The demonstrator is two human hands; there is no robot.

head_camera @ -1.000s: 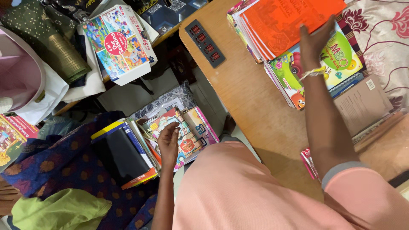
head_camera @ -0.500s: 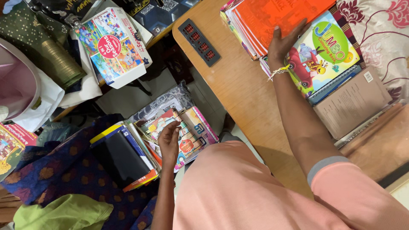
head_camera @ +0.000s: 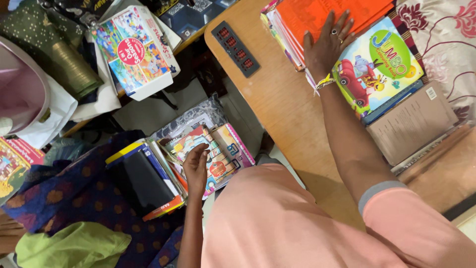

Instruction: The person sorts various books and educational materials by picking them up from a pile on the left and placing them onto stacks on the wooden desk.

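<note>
Wooden surface (head_camera: 282, 104), rounded corner, floral bedcover (head_camera: 441, 39) along its far right edge. On it:

- One stack of orange-covered books (head_camera: 317, 15) at the far end, several thin spines showing; exact count not readable.
- One colouring book (head_camera: 379, 64), green and yellow cover with a red car, lying just right of the orange stack and partly under it.
- One grey-brown book (head_camera: 411, 124) beside that, overlapping thinner books beneath.
- One dark abacus-like frame (head_camera: 236, 48) with four rows of red beads, near the surface's corner.

Below the surface, on the floor:

- One bundle of picture books (head_camera: 218, 151) standing in a patterned bag.
- One black folder (head_camera: 141, 183) with a few bound books against it.
- One puzzle box (head_camera: 131, 54), upper left, on a lower shelf.
- One green cloth (head_camera: 69, 245) on blue patterned fabric.

Right hand (head_camera: 325, 47): arm stretched forward, palm down flat on the orange stack, fingers (head_camera: 342, 27) spread apart, one ring, thread band at wrist.

Left hand (head_camera: 196, 166): arm hanging down, fingers loosely curled together, tips touching the top edges of the picture books, gripping nothing.
</note>
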